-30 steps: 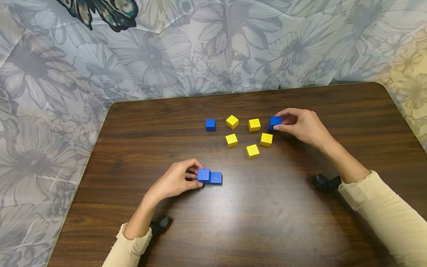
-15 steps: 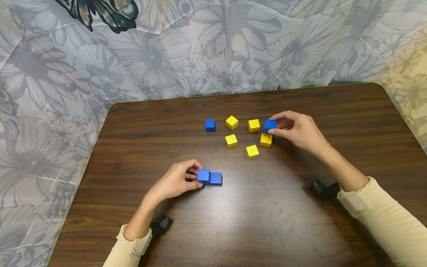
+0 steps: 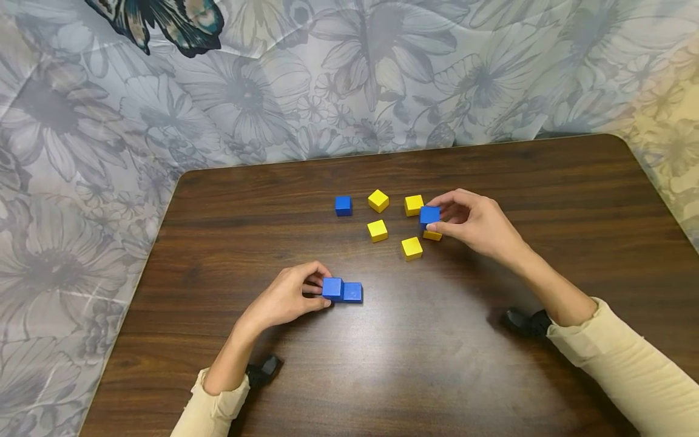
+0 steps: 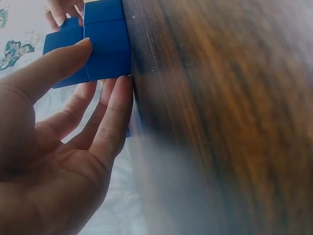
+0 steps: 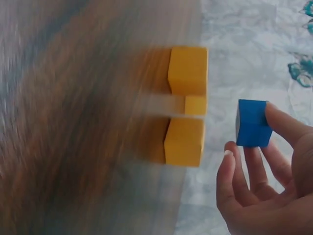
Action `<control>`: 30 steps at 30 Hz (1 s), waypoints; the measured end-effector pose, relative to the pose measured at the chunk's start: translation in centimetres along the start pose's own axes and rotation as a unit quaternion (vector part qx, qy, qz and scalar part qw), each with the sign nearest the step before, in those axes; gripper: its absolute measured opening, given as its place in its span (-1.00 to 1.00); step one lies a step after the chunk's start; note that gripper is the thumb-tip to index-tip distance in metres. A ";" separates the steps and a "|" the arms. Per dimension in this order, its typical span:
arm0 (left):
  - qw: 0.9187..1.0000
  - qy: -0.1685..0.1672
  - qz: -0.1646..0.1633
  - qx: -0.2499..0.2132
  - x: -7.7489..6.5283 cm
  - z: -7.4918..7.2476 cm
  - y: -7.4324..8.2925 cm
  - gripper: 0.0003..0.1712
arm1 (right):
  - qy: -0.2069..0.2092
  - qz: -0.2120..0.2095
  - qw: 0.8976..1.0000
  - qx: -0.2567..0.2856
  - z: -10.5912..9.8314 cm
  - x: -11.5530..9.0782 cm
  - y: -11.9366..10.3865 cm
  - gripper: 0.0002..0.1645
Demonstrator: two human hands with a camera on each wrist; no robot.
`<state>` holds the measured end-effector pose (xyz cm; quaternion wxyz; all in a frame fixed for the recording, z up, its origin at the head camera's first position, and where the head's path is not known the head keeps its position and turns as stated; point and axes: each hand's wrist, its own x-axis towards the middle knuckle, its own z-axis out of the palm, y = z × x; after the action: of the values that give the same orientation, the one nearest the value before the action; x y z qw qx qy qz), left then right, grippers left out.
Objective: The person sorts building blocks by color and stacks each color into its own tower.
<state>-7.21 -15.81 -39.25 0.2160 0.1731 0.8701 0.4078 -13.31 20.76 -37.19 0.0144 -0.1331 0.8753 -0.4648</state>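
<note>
Near the middle of the table my left hand (image 3: 286, 294) grips a short stack of two blue cubes (image 3: 332, 287), thumb on one side and fingers on the other. Against the stack's right side sits a lower blue cube (image 3: 352, 292). My right hand (image 3: 480, 224) pinches another blue cube (image 3: 429, 215) between thumb and fingers. In the right wrist view this blue cube (image 5: 252, 123) is held up off the table, apart from the yellow cubes (image 5: 188, 71). From the head it partly covers one yellow cube (image 3: 432, 236).
Farther back on the dark wooden table (image 3: 437, 364) lie several loose yellow cubes (image 3: 377, 231). A single blue cube (image 3: 343, 206) stands at their left. Behind the table's far edge hangs a floral cloth (image 3: 246, 91) with a butterfly (image 3: 164, 24) on it.
My right hand has carried its blue cube leftward and slightly nearer, from right of the yellow cubes to over one of them. The left hand keeps its hold on the stack, unmoved.
</note>
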 end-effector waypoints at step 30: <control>1.000 -0.001 0.000 -0.007 0.0 0.1 -0.1 -0.59 | -0.067 -0.062 0.994 0.057 4.7 -2.0 -3.2 -0.58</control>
<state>-7.16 -15.86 -39.38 0.2180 0.1720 0.8669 0.4139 -9.97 15.79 -37.44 0.0518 -0.2166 0.8344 -0.5043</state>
